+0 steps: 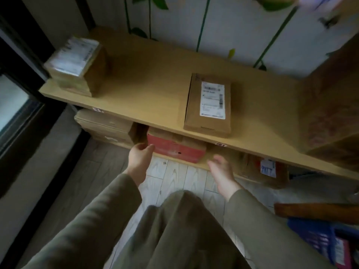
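Observation:
A red and brown cardboard box (pixel 175 147) sits on the lower shelf, half under the top board. My left hand (pixel 138 159) is at its left end, fingers loosely curved, thumb near the box's corner; contact is unclear. My right hand (pixel 221 170) hovers open just right of the box, blurred, holding nothing. Both arms wear olive sleeves, and my knee fills the bottom middle.
The wooden top shelf (pixel 155 90) carries a labelled brown box (pixel 208 105) and a stack of parcels (pixel 77 65) at the left. Flat cartons (pixel 104 125) and another labelled box (pixel 266 169) lie on the lower shelf. A dark window frame runs along the left; blue items lie at bottom right.

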`<state>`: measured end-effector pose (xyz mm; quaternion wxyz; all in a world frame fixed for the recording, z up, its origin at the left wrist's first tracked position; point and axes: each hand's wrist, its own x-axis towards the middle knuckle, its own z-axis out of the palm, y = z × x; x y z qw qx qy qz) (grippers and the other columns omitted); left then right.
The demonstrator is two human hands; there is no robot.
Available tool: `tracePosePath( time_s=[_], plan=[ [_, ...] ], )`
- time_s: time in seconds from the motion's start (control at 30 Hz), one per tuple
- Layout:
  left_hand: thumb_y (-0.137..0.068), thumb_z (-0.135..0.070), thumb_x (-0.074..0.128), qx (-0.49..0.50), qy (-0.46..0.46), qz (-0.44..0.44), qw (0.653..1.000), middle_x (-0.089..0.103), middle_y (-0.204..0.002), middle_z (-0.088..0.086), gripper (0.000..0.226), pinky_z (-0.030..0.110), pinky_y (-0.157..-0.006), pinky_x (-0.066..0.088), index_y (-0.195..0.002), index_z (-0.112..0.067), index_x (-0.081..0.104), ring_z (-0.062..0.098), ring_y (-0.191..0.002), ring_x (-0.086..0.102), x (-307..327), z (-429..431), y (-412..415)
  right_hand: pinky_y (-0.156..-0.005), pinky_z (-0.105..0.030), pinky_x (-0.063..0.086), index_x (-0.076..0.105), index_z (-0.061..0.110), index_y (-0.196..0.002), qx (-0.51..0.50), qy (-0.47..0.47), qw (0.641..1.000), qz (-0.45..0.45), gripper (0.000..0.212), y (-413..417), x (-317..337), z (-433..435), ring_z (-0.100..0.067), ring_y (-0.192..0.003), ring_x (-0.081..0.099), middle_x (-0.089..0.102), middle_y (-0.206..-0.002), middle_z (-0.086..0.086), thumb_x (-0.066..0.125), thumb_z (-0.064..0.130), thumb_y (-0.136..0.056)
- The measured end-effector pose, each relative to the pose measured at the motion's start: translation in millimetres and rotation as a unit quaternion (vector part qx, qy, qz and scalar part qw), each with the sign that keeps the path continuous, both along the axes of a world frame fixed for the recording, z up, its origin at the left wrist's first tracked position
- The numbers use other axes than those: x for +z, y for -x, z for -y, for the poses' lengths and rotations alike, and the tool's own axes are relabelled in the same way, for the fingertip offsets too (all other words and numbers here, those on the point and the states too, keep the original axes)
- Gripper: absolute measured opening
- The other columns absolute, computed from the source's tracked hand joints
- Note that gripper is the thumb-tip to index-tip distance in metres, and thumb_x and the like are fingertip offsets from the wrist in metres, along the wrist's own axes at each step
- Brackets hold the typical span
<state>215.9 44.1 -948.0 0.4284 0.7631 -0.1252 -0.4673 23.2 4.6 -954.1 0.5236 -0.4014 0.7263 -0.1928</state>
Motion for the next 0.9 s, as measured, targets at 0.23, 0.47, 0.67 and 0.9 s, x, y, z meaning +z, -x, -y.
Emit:
tracePosePath(
  time_s=[0.23, 0.47, 0.67, 0.9],
  plan=[
    [-0.09, -0.031, 0.056, -0.017, 0.082, 0.071, 0.994, 0.054, -0.126, 0.012, 0.053, 0.041, -0.103, 0.042, -0.134, -0.005, 0.041, 0.028, -0.116, 0.053, -156.5, 61.2, -34.5, -0.104, -0.034, 0.034, 0.041, 0.022, -0.14, -0.027, 0.176, 0.982, -0.064, 0.047, -25.4, -142.1, 60.6, -0.026, -0.131, 0.041, 0.041, -0.143, -0.008, 0.051, 0.028, -0.094],
    [-0.087, -0.04, 0.058, -0.041, 0.149, 0.073, 0.985, 0.06, -0.102, 0.004, 0.03, 0.042, -0.096, 0.048, -0.105, -0.016, 0.053, 0.025, -0.102, 0.06, -223.0, 91.2, -50.4, -0.102, -0.031, 0.035, 0.036, 0.024, -0.142, -0.086, 0.24, 0.967, -0.008, 0.046, -38.9, -203.3, 69.0, -0.022, -0.134, 0.038, 0.039, -0.147, -0.002, 0.046, 0.029, -0.097],
    [-0.086, -0.045, 0.057, -0.03, 0.214, 0.144, 0.966, 0.057, -0.087, -0.004, 0.033, 0.033, -0.082, 0.047, -0.098, -0.015, 0.051, 0.02, -0.091, 0.057, -223.7, 68.4, -49.8, -0.093, -0.025, 0.032, 0.04, 0.025, -0.138, -0.14, 0.254, 0.957, 0.022, 0.043, -47.2, -210.4, 42.5, -0.021, -0.133, 0.038, 0.04, -0.146, 0.0, 0.048, 0.03, -0.096],
    [-0.076, -0.06, 0.055, -0.099, 0.288, 0.268, 0.914, 0.046, -0.135, 0.007, 0.076, 0.052, -0.105, 0.037, -0.136, -0.017, 0.039, 0.024, -0.126, 0.045, -192.0, 3.9, -36.8, -0.104, -0.04, 0.04, 0.048, 0.027, -0.129, -0.218, 0.196, 0.951, 0.097, 0.031, -40.5, -218.4, 8.2, -0.025, -0.125, 0.045, 0.044, -0.138, -0.005, 0.045, 0.023, -0.098]
  ],
)
